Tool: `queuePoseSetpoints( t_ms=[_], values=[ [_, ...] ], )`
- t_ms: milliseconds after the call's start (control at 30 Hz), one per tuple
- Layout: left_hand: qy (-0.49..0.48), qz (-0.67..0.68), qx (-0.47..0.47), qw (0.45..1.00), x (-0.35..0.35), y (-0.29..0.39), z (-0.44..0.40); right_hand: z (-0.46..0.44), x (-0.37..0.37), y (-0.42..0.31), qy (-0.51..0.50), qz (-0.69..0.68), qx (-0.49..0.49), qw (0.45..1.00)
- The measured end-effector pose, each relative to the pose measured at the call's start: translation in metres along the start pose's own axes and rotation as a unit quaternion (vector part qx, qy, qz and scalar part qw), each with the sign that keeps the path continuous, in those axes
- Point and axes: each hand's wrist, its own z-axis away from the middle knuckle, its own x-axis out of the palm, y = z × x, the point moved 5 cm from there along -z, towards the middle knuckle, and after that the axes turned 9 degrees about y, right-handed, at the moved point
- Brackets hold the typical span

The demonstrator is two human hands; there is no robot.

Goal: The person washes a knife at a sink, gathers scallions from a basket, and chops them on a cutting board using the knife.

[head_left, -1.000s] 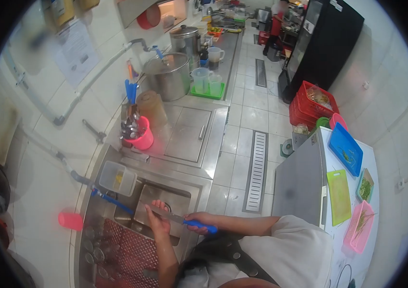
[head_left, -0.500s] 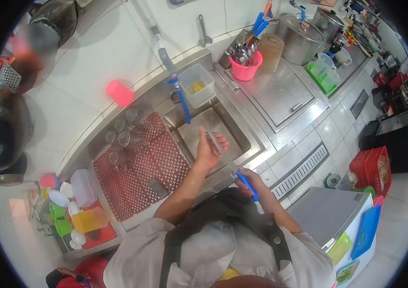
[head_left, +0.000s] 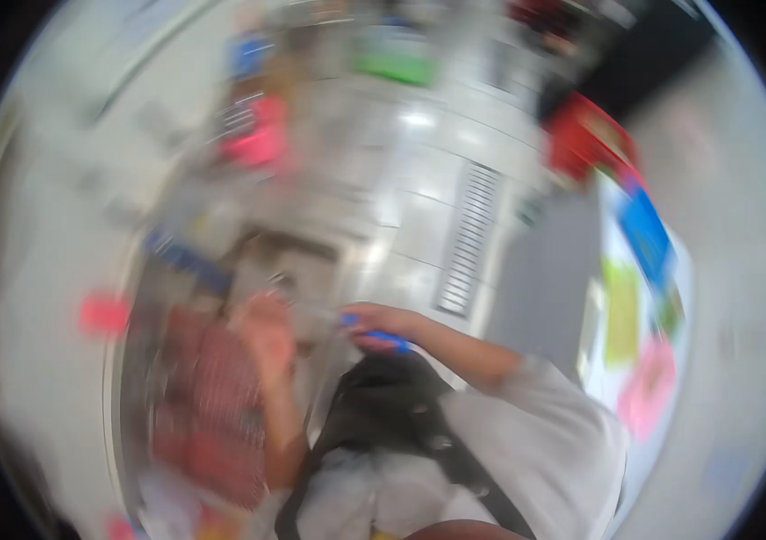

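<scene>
Motion blur covers much of the view. My right hand (head_left: 381, 324) is closed round the blue handle of a knife (head_left: 390, 342), in front of my dark apron. The blade points left toward my other hand but is too smeared to trace. My left hand (head_left: 266, 326) is raised over the near left side of the steel sink (head_left: 344, 256), its fingers blurred. Whether it touches the blade, I cannot tell. Left of the basin lies a red perforated mat (head_left: 216, 396), and a blue tap hose (head_left: 189, 261) reaches toward the sink.
A pink cup (head_left: 106, 314) stands by the wall at left. Farther back is a pink tub (head_left: 259, 144) of cutlery. To my right are a floor grate (head_left: 470, 238), a grey-topped cabinet (head_left: 540, 279), a blue board (head_left: 644, 232) and a red crate (head_left: 572, 148).
My view has swung to the right, so the sink and mat now appear farther left. The knife stays in my right hand; my left hand is now blurred beside it.
</scene>
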Motion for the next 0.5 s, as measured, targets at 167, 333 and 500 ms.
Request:
queuePoseSetpoints(
  t_ms=[167, 333, 500],
  values=[
    [0.208, -0.109, -0.044, 0.971, -0.134, 0.0, -0.018, 0.091, -0.007, 0.001, 0.262, 0.252, -0.083, 0.928],
    [0.129, -0.126, -0.145, 0.973, -0.115, -0.047, 0.007, 0.182, -0.03, 0.093, 0.383, 0.143, -0.112, 0.906],
    [0.054, -0.192, -0.225, 0.954, -0.057, -0.126, -0.007, 0.268, -0.083, 0.194, 0.645, 0.042, -0.143, 0.75]
  ],
)
